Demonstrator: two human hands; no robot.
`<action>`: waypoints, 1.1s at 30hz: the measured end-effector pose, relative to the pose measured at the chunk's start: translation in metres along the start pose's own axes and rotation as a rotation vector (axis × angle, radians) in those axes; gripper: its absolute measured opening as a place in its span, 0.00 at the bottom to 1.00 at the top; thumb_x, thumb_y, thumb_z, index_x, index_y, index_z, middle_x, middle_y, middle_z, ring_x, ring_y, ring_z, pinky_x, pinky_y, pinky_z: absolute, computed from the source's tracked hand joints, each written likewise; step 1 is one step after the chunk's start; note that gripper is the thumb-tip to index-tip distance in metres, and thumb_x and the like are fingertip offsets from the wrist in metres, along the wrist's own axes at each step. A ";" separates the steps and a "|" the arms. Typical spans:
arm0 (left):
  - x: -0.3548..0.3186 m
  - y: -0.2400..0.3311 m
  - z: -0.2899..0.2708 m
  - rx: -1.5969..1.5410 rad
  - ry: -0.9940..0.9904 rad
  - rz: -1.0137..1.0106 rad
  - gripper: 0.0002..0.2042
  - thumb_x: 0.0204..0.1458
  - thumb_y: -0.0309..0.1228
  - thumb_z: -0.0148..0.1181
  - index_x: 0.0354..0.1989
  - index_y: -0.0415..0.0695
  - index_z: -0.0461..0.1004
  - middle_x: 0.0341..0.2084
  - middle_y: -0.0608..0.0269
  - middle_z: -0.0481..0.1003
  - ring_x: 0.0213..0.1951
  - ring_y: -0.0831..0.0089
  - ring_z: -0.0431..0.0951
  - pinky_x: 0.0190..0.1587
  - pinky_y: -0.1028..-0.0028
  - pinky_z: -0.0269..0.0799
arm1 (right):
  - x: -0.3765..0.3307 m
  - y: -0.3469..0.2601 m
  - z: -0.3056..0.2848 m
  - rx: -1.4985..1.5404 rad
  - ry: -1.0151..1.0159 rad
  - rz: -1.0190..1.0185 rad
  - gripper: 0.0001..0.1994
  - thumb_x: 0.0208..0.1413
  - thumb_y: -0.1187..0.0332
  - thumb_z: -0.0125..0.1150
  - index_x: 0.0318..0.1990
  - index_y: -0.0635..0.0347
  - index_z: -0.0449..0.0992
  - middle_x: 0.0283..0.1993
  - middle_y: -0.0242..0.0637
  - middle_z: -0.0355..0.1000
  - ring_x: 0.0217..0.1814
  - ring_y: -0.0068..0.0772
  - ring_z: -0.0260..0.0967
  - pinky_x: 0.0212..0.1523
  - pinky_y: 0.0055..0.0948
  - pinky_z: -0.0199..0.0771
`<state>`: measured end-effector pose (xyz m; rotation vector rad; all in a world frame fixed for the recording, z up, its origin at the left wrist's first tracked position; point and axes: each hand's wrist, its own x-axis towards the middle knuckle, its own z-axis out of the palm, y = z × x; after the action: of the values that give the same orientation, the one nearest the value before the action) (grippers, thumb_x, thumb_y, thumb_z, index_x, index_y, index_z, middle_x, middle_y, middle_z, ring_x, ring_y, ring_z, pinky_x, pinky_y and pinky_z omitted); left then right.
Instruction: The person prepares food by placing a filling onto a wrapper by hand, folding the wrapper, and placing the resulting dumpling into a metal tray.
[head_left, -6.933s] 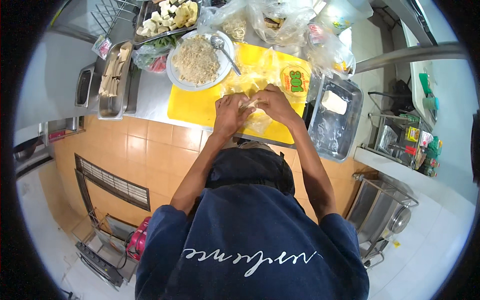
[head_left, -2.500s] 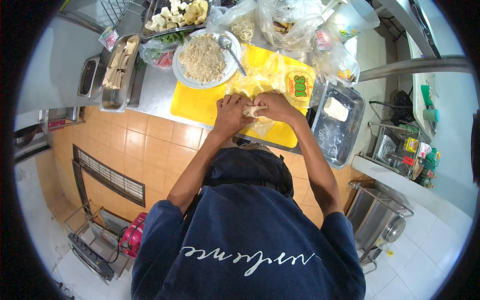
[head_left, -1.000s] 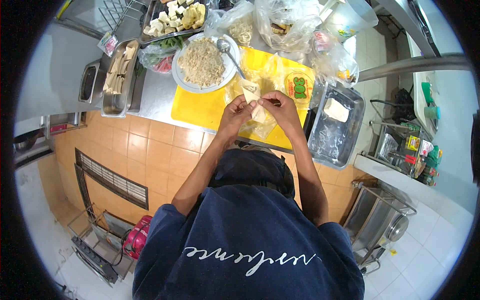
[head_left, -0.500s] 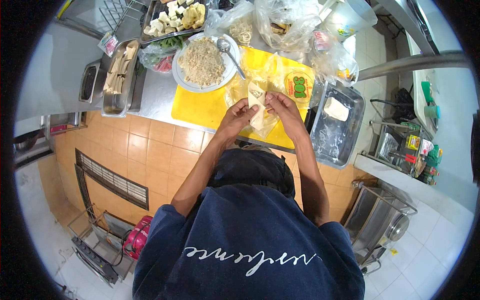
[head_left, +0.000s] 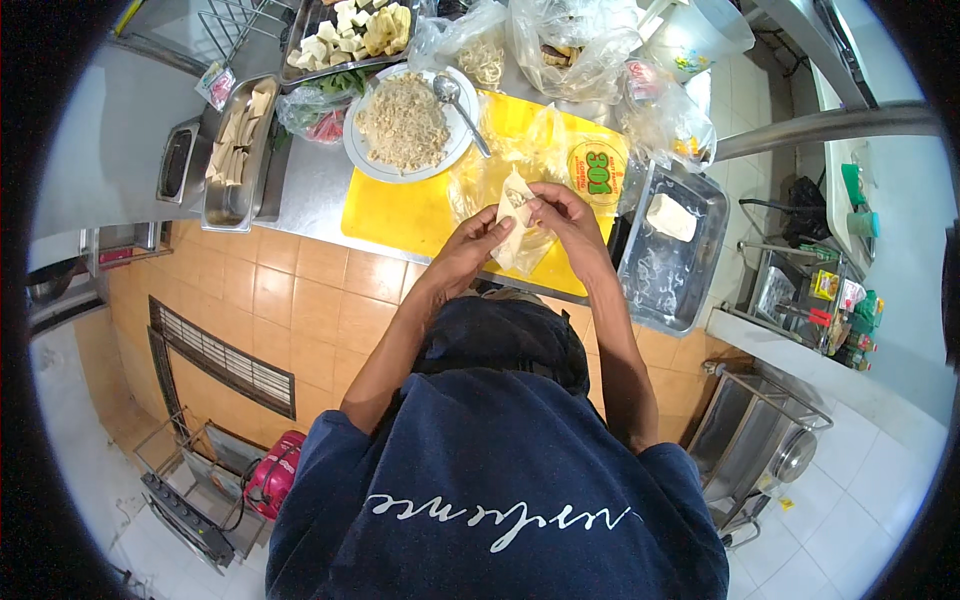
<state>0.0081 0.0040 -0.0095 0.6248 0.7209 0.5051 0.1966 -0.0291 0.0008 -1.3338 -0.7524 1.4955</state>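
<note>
Above the yellow cutting board [head_left: 385,215], both hands hold a pale, thin folded wrapper [head_left: 514,200] with a bit of filling showing at its upper part. My left hand [head_left: 470,242] pinches its left side, thumb on top. At its right edge, the fingers of my right hand [head_left: 562,215] are closed on it. Under the hands lies a clear plastic bag [head_left: 480,180] with a green and red print. Beyond the board's far left side, a white plate [head_left: 353,137] bears a heap of pale shredded filling [head_left: 403,122] and a metal spoon [head_left: 462,115].
A metal pan [head_left: 228,212] of folded pale pieces stands at left. To the right, a metal tray [head_left: 670,290] holds a pale block [head_left: 671,217]. At the back are a tray of tofu pieces [head_left: 340,40], plastic bags [head_left: 570,55] and a white bucket [head_left: 715,35].
The wrapper has turned a little and looks narrower, with its sides drawn inward. My right fingers have shifted slightly over its edge. Both hands still grip it.
</note>
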 end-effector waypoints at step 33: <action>-0.006 -0.002 0.010 0.019 0.027 -0.059 0.20 0.65 0.35 0.53 0.62 0.41 0.63 0.51 0.62 0.74 0.48 0.72 0.78 0.49 0.72 0.76 | -0.007 -0.017 -0.009 -0.752 -0.001 -0.529 0.19 0.50 0.84 0.53 0.44 0.53 0.82 0.50 0.37 0.71 0.58 0.42 0.64 0.59 0.33 0.65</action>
<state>0.0114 -0.0042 -0.0022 0.6137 0.7682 0.4533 0.2095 -0.0312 0.0171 -1.4879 -1.6243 0.8016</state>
